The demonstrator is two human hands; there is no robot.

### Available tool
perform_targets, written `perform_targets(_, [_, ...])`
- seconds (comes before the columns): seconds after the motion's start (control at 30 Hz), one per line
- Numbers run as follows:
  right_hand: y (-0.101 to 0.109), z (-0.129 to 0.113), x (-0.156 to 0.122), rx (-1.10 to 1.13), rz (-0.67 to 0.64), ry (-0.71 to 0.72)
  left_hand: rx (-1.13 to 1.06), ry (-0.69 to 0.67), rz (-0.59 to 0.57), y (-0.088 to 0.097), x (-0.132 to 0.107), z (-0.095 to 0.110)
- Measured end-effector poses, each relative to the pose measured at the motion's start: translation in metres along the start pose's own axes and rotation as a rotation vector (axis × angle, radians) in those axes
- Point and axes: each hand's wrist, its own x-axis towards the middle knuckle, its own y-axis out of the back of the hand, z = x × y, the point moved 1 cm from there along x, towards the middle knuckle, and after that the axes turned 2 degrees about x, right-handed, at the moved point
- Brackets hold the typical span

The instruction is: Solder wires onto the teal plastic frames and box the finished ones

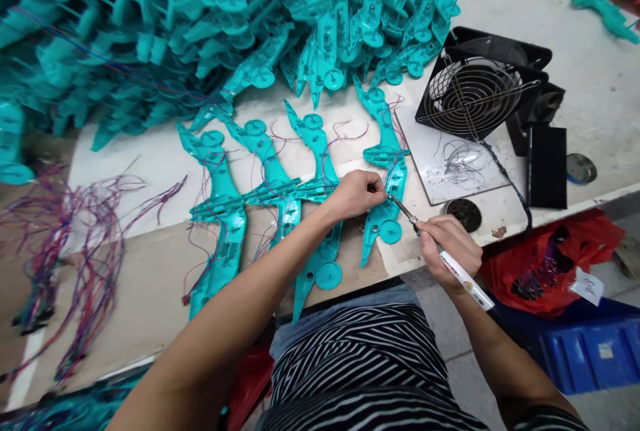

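My right hand (pixel 450 251) grips the white handle of a soldering iron (pixel 463 276), its metal tip pointing up and left. That tip meets a turquoise plastic part (pixel 395 181) lying on the table, close to the fingers of my left hand (pixel 356 194). My left fingers are pinched together over this part; what they hold is too small to make out, though thin red and purple wires run close by. More turquoise parts (pixel 223 181) lie in a row to the left, with thin wires across them.
A large heap of turquoise parts (pixel 225 11) fills the back left. Wire bundles (pixel 90 244) lie at the left. On the right are a black fan (pixel 470 94), a white board (pixel 453 167) with wire-like strands, a round tin (pixel 464 215), a black box (pixel 547 167) and a red bag (pixel 595 237).
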Motion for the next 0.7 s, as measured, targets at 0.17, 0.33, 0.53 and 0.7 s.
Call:
perform_targets(0.17, [0.001, 0.000, 0.003, 0.007, 0.022, 0.009, -0.010, -0.004, 0.001, 0.000, 0.001, 0.000])
perform_targets(0.33, [0.001, 0.004, 0.000, 0.021, 0.067, -0.040, -0.026, 0.011, -0.006, -0.001, 0.002, -0.002])
perform_targets(0.53, [-0.015, 0.014, 0.009, 0.135, 0.139, -0.322, -0.031, -0.009, -0.013, -0.001, 0.003, -0.003])
perform_targets(0.7, [-0.046, 0.025, 0.036, 0.114, 0.028, -0.324, 0.019, -0.040, -0.007, 0.000, 0.001, 0.001])
